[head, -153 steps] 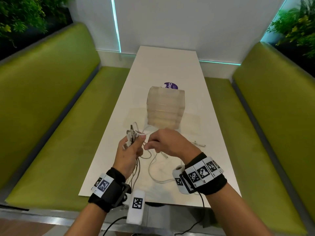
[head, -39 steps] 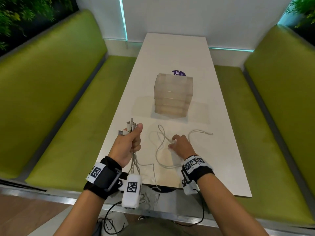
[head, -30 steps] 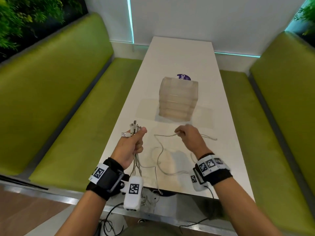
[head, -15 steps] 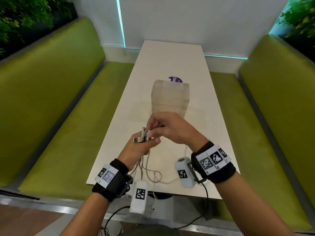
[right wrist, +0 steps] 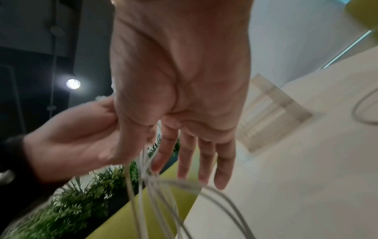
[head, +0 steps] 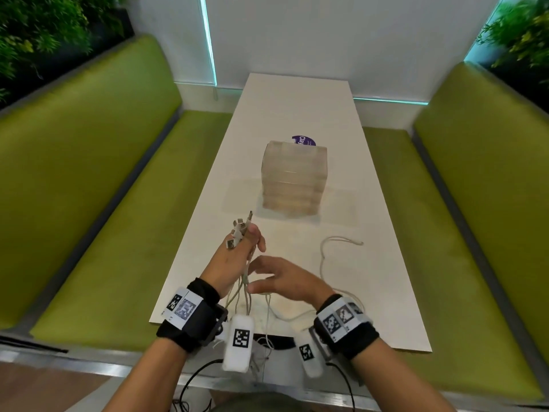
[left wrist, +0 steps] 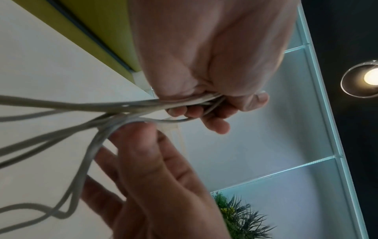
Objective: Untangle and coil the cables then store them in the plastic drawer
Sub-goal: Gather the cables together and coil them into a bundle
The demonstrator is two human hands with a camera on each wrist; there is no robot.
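Left grip (head: 237,257) is clenching the cables (head: 242,289) near the plastic drawer (head: 294,179); right grip (head: 282,281), fingers spread, is brushing the strands.

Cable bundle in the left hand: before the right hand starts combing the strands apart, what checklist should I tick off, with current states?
1. Left hand grips the cable bundle near the plugs: ok.
2. Right hand open, fingers among the hanging strands: ok.
3. Strands free of tangles: cannot tell, blurred.
4. All cables gathered: not ok, a loose cable lies on the table.
5. Plastic drawer open to receive: not ok, appears closed.
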